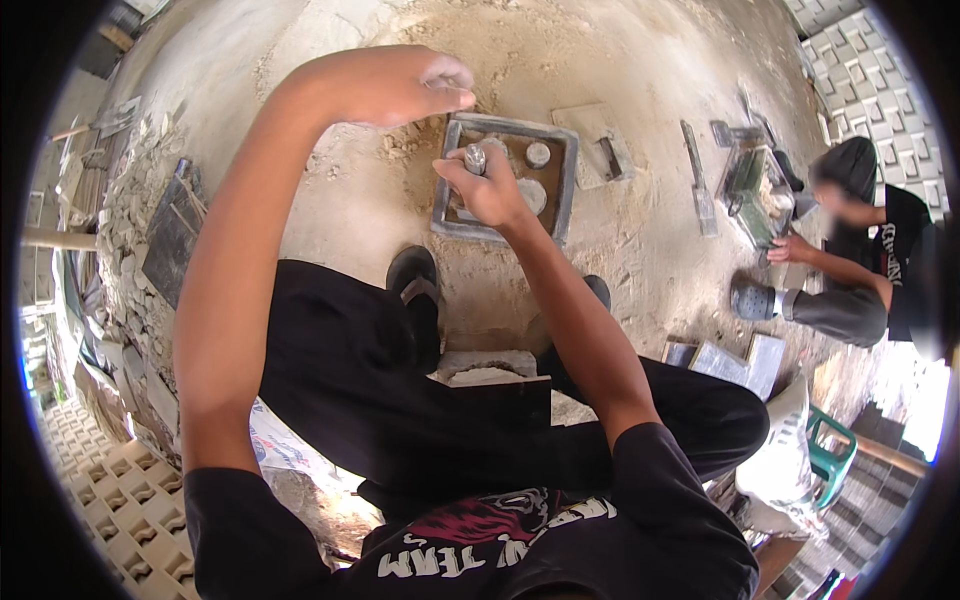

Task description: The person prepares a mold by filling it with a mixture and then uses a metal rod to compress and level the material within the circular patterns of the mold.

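Before me on the ground lies a square grey frame mould (568, 190) with a brown floor and several round, pale raised discs inside, among them a small disc (538, 154). My right hand (487, 195) is over the mould, its fingers wrapped round a shiny metal tool with a round top (475, 158); the lower part is hidden by the hand. Beyond the mould's far left corner, my left hand (400, 85) hangs raised, wrist bent. Its fingers are curled together and whitish with dust; whatever they hold, if anything, is hidden.
Loose sandy powder (420, 165) lies around the mould, and a flat plate with a slot (597, 150) sits right of it. A co-worker (860, 230) crouches at far right by another mould (755, 200). Rubble (130, 240) is piled at left. A metal bar (698, 180) lies between.
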The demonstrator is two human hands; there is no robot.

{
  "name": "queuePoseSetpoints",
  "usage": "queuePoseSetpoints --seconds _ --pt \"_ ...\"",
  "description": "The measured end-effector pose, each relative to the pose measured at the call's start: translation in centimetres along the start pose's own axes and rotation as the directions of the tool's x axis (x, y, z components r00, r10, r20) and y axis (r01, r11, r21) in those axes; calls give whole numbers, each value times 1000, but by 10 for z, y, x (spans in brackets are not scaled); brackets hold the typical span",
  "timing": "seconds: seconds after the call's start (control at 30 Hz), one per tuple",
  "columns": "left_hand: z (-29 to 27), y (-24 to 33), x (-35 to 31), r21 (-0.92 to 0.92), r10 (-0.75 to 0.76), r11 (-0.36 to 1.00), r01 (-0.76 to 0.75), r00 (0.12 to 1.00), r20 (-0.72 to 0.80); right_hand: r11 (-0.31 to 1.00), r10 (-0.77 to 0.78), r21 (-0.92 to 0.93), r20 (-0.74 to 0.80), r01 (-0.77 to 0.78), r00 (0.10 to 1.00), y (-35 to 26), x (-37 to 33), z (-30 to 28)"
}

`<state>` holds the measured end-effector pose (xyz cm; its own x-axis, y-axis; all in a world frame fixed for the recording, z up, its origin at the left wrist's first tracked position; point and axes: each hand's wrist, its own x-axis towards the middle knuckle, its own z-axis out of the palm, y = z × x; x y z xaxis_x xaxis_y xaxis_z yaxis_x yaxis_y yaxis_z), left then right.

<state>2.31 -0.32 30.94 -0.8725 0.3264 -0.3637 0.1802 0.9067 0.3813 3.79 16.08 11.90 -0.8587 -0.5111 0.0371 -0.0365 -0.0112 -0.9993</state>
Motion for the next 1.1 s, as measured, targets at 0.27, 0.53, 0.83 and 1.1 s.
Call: queuePoseSetpoints --seconds 0.27,0.53,0.83,1.1 --pt "4 -19 22 -53 -69 996 67 997 -34 995 96 -25 -139 -101 986 6 3 -14" --pt "10 -9 12 -120 32 993 -22 996 84 982 -108 -165 -86 93 990 -13 -35 -29" --pt "11 4 2 -127 106 988 -93 989 101 957 -141 -268 -94 111 986 -16 -57 -58" --pt "13 15 -6 -109 121 988 -108 985 124 972 -94 -225 -110 67 989 -14 -71 -76"
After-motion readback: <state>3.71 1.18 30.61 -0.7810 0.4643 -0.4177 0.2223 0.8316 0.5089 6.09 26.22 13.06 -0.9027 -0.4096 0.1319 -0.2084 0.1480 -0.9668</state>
